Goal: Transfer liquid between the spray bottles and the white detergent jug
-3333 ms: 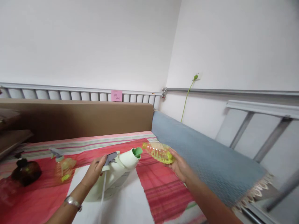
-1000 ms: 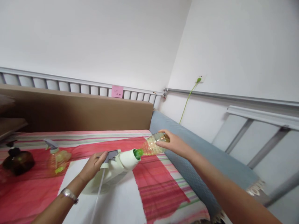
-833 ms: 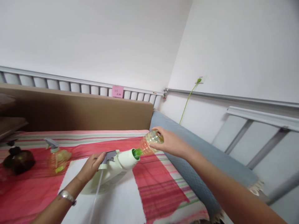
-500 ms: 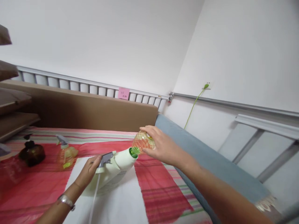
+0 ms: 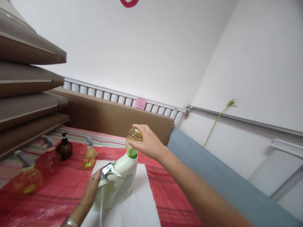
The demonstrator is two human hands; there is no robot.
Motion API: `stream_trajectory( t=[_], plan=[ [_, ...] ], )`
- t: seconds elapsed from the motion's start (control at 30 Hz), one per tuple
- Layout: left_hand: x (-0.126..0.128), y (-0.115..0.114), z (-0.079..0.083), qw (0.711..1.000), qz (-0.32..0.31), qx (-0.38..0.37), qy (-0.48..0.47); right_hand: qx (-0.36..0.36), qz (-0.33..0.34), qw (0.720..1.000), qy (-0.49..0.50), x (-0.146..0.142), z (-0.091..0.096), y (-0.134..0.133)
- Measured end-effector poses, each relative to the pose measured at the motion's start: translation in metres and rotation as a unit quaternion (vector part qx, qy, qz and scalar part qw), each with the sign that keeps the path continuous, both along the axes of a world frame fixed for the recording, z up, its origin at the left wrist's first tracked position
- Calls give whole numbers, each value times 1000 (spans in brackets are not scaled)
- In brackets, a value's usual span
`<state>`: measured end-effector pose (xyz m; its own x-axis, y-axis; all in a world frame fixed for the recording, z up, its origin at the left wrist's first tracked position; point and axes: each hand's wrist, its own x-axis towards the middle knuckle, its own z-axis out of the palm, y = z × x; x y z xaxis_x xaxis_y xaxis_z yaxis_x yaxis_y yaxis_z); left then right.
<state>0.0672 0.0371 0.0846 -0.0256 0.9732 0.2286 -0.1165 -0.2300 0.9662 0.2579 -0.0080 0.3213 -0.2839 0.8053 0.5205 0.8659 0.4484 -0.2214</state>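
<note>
My right hand [image 5: 152, 145] is closed around a small clear ribbed bottle [image 5: 134, 136]. The bottle is upside down, its neck at the green-rimmed mouth of a pale green plastic jug [image 5: 126, 178]. The jug stands slightly tilted on a white sheet [image 5: 144, 201]. In my left hand [image 5: 92, 187] is a grey-and-white trigger spray head [image 5: 107, 169], with its dip tube [image 5: 101, 201] hanging down. The spray head lies against the jug's side; whether my left fingers also grip the jug is hidden.
Left on the red cloth [image 5: 68, 186] are a dark pump bottle [image 5: 64, 148] and several spray bottles, one orange-tinted [image 5: 89, 157]. Cushions [image 5: 28, 75] are stacked far left. A brown board [image 5: 106, 119] runs along the back, a blue-grey padded edge [image 5: 213, 176] along the right.
The bottle has gone from lying slanted at the jug's mouth to upside down over it. The jug has come more upright. My view has turned left, showing more of the cushions and bottles.
</note>
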Motion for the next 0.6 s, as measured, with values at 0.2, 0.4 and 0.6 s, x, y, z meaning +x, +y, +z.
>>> stream_trajectory(
  t=[0.2, 0.4, 0.6],
  plan=[
    [-3, 2, -9, 999, -33, -11, -41, -7, -2, 994, -110, -22, 11, -6],
    [-3, -2, -3, 998, -32, -2, -56, -17, -19, 989, -145, -26, 13, -3],
    [-6, -2, -4, 996, 27, -48, -73, -16, -28, 988, -148, -28, 17, -4]
  ],
)
